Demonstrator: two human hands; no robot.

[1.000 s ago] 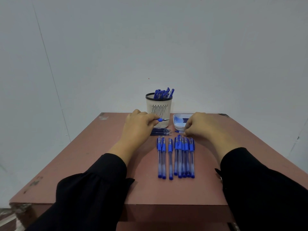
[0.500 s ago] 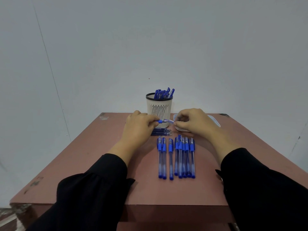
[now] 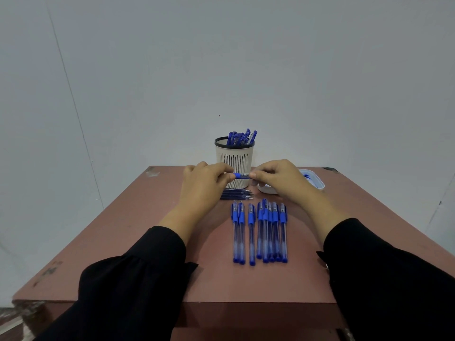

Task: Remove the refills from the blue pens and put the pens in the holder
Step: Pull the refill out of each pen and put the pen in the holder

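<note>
Spanning the lower half of the head view, a reddish-brown table (image 3: pixel 123 242) stands against a pale wall (image 3: pixel 221 57), its near edge worn at the left corner. Two black sleeves (image 3: pixel 138 279) enter from the bottom, one on each side. Left hand (image 3: pixel 204 185) and right hand (image 3: pixel 278 180) meet above the far middle of the table, in front of the holder (image 3: pixel 235 159); each pinches one end of a single blue pen (image 3: pixel 241 176) held level between them, the left fingertips on its blue grip, the right thumb and forefinger on the other end. The holder, a white slotted cup with a black rim, stands upright at the far edge and carries a bunch of blue pens (image 3: pixel 242 138) leaning to its right side. A row of nine blue pens (image 3: pixel 261 232) lies on the table nearer the person, parallel, blue ends toward the camera; the right-hand ones touch or overlap, the left three lie slightly apart. A shallow white tray (image 3: pixel 317 182) sits right of the holder, partly hidden by the right hand, with small blue pieces inside. Several dark refills (image 3: pixel 236 194) lie side by side just below the holder, tips pointing right, beside the left hand.
</note>
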